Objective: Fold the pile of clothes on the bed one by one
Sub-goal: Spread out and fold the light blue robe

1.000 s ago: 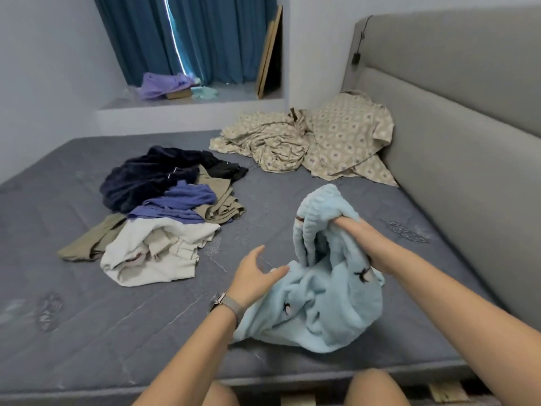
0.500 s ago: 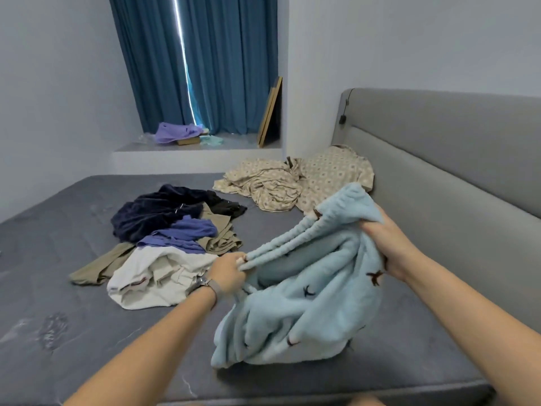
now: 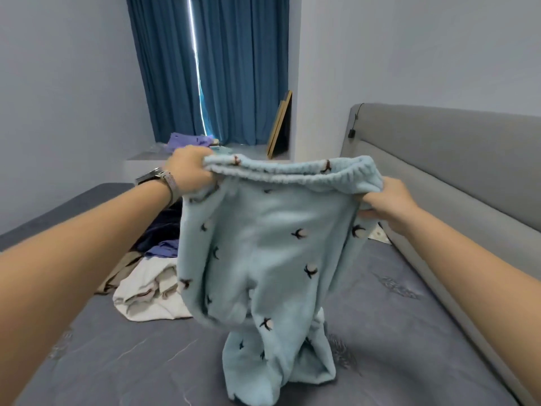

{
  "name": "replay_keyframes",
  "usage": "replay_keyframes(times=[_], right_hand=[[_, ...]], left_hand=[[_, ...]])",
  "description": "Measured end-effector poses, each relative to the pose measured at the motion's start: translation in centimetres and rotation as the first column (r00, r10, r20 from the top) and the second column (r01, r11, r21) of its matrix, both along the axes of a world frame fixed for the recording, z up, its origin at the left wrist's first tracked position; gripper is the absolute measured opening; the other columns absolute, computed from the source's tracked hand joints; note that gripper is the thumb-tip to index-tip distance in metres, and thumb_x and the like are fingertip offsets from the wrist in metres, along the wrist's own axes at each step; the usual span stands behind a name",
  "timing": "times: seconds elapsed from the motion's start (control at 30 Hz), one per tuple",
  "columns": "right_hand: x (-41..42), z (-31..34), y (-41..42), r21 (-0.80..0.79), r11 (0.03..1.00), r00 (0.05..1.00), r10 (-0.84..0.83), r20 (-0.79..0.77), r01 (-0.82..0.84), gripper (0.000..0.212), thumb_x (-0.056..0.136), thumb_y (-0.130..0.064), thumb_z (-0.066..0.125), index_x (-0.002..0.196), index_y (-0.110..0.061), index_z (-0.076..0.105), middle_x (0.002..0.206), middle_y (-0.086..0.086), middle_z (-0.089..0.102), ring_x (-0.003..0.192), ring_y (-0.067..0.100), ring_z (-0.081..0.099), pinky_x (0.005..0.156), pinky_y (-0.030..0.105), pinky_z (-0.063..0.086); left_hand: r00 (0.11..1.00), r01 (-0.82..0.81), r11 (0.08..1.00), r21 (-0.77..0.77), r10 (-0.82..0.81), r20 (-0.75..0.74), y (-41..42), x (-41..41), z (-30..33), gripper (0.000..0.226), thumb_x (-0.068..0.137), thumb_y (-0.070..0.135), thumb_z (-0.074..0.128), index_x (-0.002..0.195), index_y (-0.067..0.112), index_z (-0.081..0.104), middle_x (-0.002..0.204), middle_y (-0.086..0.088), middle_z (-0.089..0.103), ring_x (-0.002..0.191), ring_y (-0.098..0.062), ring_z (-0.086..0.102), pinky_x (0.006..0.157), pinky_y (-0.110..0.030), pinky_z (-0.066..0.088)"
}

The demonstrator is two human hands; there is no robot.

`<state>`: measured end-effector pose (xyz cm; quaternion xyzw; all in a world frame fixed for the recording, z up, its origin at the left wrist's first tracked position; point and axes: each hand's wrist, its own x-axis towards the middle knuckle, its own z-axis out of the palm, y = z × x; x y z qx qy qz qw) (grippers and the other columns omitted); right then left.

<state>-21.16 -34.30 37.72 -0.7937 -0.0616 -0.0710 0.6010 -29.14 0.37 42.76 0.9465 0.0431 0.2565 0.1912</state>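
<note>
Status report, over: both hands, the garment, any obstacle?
Left hand and right hand: each grip on waistband. Light blue fleece trousers held up, legs touching grey mattress. Unfolded clothes pile lies left.

**Layout: bed, garment, pile**

Pajama pants (image 3: 263, 244) hang in the middle, above the bed (image 3: 395, 332); their leg ends rest on the mattress. Left hand (image 3: 191, 169) grips the waistband's left end, right hand (image 3: 386, 202) its right end. Pile of clothes (image 3: 152, 285) lies on the bed, left of and behind the pants, partly hidden by them. Headboard (image 3: 453, 159) runs along the bed's right side. Window ledge (image 3: 251, 149) sits behind the bed, curtain (image 3: 234, 68) above it, board (image 3: 281, 121) leaning at its right end.
</note>
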Motion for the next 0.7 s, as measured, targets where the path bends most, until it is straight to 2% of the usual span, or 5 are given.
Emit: replay_keyframes(times=[0.17, 0.27, 0.37, 0.47, 0.7], right_hand=[[-1.5, -5.5, 0.8, -0.063, 0.971, 0.944, 0.206, -0.257, -0.229, 0.036, 0.066, -0.02, 0.087, 0.099, -0.017, 0.072, 0.099, 0.002, 0.074, 0.096, 0.019, 0.066, 0.085, 0.046, 0.055], [-2.4, -8.5, 0.9, -0.028, 0.976, 0.917, 0.194, -0.347, -0.217, 0.042, 0.067, -0.034, 0.086, 0.102, -0.016, 0.071, 0.094, 0.003, 0.075, 0.09, 0.023, 0.069, 0.073, 0.049, 0.059], [-3.0, -10.3, 1.9, 0.123, 0.989, 0.961, 0.115, -0.252, -0.086, 0.03, 0.078, -0.03, 0.079, 0.099, -0.011, 0.069, 0.095, 0.012, 0.073, 0.085, 0.03, 0.07, 0.067, 0.054, 0.059], [-4.2, -10.6, 3.6, 0.254, 0.964, 0.976, 0.126, -0.175, -0.079, 0.02, 0.085, -0.024, 0.073, 0.1, -0.012, 0.067, 0.099, 0.013, 0.072, 0.083, 0.027, 0.072, 0.058, 0.039, 0.059], [-10.5, -11.1, 7.8, 0.077, 0.958, 0.957, 0.268, 0.112, -0.277, 0.036, 0.074, -0.046, 0.068, 0.081, -0.011, 0.064, 0.076, 0.004, 0.067, 0.07, 0.018, 0.059, 0.065, 0.044, 0.049]], left_hand=[[0.88, 0.1, 0.992, 0.081, -0.05, -0.473, 1.3, -1.5, -6.8, 0.021, 0.075, 0.044, 0.074, 0.075, 0.028, 0.062, 0.077, 0.007, 0.063, 0.074, -0.012, 0.058, 0.066, -0.026, 0.042], [0.893, -0.055, 0.963, -0.265, -0.072, -0.444, 1.1, -3.1, -10.7, 0.022, 0.074, 0.046, 0.074, 0.069, 0.026, 0.069, 0.075, 0.007, 0.067, 0.072, -0.013, 0.061, 0.066, -0.028, 0.045], [0.918, -0.207, 0.67, -0.713, -0.119, -0.378, -0.2, -3.9, -13.6, 0.025, 0.073, 0.04, 0.078, 0.087, 0.02, 0.076, 0.087, -0.003, 0.075, 0.089, -0.025, 0.069, 0.089, -0.04, 0.054], [0.77, -0.342, 0.34, -0.876, -0.433, -0.468, -2.3, -4.9, -13.8, 0.052, 0.076, 0.039, 0.072, 0.111, 0.001, 0.067, 0.11, -0.018, 0.069, 0.102, -0.033, 0.065, 0.094, -0.041, 0.051], [0.872, -0.256, 0.111, -0.96, -0.402, -0.279, -9.2, -7.6, -14.2, 0.013, 0.087, 0.025, 0.063, 0.088, 0.012, 0.059, 0.083, -0.013, 0.052, 0.076, -0.024, 0.053, 0.071, -0.034, 0.044]])
